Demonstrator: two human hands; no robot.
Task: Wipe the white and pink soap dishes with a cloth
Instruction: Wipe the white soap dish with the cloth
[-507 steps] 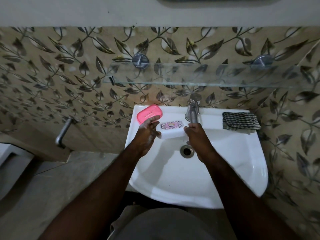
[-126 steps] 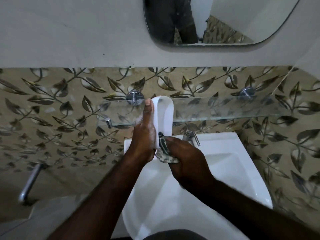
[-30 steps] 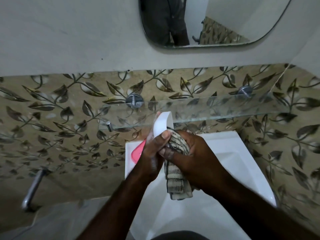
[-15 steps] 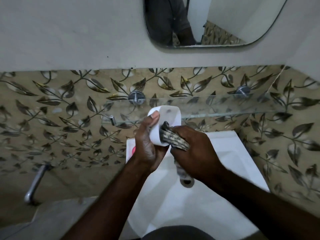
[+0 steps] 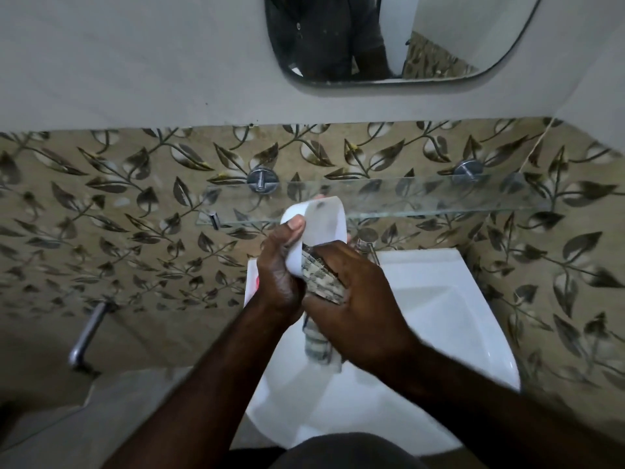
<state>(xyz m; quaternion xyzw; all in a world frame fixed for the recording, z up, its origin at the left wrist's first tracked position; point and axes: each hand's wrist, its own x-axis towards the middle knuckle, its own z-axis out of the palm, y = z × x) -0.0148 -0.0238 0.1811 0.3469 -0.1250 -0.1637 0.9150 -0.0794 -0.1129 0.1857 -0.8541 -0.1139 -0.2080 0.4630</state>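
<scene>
My left hand grips the white soap dish upright above the basin, thumb over its upper left edge. My right hand holds the checked cloth bunched against the dish's lower part, and a tail of the cloth hangs down below my hands. Only a sliver of the pink soap dish shows on the basin's back left corner, behind my left hand.
The white wash basin lies below my hands. A glass shelf on the leaf-patterned tile wall runs just behind the dish, with a mirror above. The tap is mostly hidden. A metal pipe sticks out at the left.
The cloth in my right hand has slid down the white dish, baring more of its upper face. The dish has stayed upright in my left hand.
</scene>
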